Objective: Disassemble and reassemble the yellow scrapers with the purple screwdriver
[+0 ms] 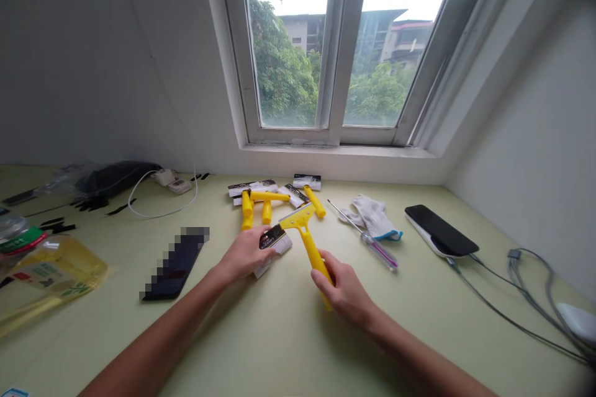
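My right hand (342, 285) is wrapped round the yellow handle of a scraper (313, 249), whose wide head with a metal edge points up and to the left. Just left of that head, my left hand (246, 253) grips a black and white card sleeve (279, 242) between thumb and fingers. The sleeve is tilted low over the table, and the scraper's head is close to its upper edge. Behind both hands lie several yellow-handled scrapers (270, 196) with black and white card sleeves on their heads.
A screwdriver (379, 250) and white glove (372, 217) lie right of the scrapers. Farther right are a black phone (440, 229) and cables (503, 285). On the left are a dark phone (179, 270), an oil bottle (60, 267) and a black bag (116, 178).
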Tool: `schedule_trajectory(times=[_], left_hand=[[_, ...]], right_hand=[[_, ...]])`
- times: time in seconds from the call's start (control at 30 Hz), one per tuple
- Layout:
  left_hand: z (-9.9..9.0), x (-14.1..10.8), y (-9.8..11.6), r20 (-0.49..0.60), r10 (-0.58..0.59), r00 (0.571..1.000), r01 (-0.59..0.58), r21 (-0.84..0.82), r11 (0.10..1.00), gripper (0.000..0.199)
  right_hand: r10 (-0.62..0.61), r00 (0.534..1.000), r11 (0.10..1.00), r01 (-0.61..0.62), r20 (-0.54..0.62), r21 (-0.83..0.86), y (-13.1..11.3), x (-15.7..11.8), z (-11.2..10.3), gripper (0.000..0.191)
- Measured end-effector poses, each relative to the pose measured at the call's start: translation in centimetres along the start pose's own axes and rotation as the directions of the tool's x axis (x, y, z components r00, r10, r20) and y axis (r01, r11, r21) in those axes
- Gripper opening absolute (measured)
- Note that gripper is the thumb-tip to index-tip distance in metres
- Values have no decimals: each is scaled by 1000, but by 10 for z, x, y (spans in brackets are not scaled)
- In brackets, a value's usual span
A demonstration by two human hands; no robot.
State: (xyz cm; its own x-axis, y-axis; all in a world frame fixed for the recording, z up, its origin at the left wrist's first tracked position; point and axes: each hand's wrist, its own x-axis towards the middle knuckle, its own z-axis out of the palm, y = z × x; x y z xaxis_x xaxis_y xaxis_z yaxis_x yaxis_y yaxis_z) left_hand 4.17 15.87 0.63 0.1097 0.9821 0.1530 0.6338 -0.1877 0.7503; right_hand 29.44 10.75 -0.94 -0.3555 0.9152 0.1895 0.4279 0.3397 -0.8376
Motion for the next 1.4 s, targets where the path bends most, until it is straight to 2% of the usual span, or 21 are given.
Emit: schedule_trajectory(times=[0.1,0.13,0.2,0.27,0.33,0.43,0.57,0.67,0.77,0.83,0.93,1.03,1.1,1.17,1.27,1.33,1.4], left_hand=[[-2,3,4,20,-41,999,43,-95,995,36],[-5,1,8,66,-12,998,20,-123,992,32],[-9,-6,18,183,122,976,-100,-122,987,25],[-9,-16,29,286,287,914,-291,-27,956,17],[-3,-25,37,345,402,848,-454,82,887,14],[11,-32,39,378,492,784,-576,150,803,13],[27,-32,33,343,550,761,-616,118,779,21],[32,-32,28,308,586,750,-641,118,758,27],[37,-32,23,290,643,709,-691,104,715,24],[41,-32,19,256,669,698,-705,79,705,18],[48,-30,14,179,696,696,-716,105,690,13],[52,-29,13,83,727,681,-728,179,662,11],[54,-28,12,9,726,688,-716,169,677,11],[54,-27,11,-44,690,722,-682,116,722,16],[52,-26,8,-60,563,824,-562,24,827,33],[50,-25,7,-28,456,890,-457,-23,889,44],[47,-24,5,29,365,931,-363,-53,930,49]], right_hand=[[21,999,990,-24,27,136,-3,-2,-4,29],[43,999,976,-46,20,213,-5,0,-7,31],[83,997,927,-73,-10,368,-11,6,-15,34],[91,995,877,-59,-44,477,-18,15,-23,38],[86,993,849,-32,-78,527,-25,23,-29,43],[79,983,890,5,-165,456,-28,29,-29,44],[44,975,990,-14,-219,139,-20,28,-21,37],[3,978,999,-13,-210,-47,-10,27,-15,33],[-13,977,993,-12,-213,-113,-2,27,-10,33],[7,979,998,-21,-203,-66,1,27,-7,33],[91,989,983,-71,-113,170,3,28,0,34],[142,989,885,-113,-32,453,4,31,6,36],[120,993,815,-89,-16,572,6,34,8,36],[82,997,790,-70,8,609,8,37,8,37],[83,996,872,-66,-14,486,12,39,2,36],[92,993,926,-59,-71,374,15,39,-3,35],[82,993,947,-53,-80,317,15,38,-7,34]])
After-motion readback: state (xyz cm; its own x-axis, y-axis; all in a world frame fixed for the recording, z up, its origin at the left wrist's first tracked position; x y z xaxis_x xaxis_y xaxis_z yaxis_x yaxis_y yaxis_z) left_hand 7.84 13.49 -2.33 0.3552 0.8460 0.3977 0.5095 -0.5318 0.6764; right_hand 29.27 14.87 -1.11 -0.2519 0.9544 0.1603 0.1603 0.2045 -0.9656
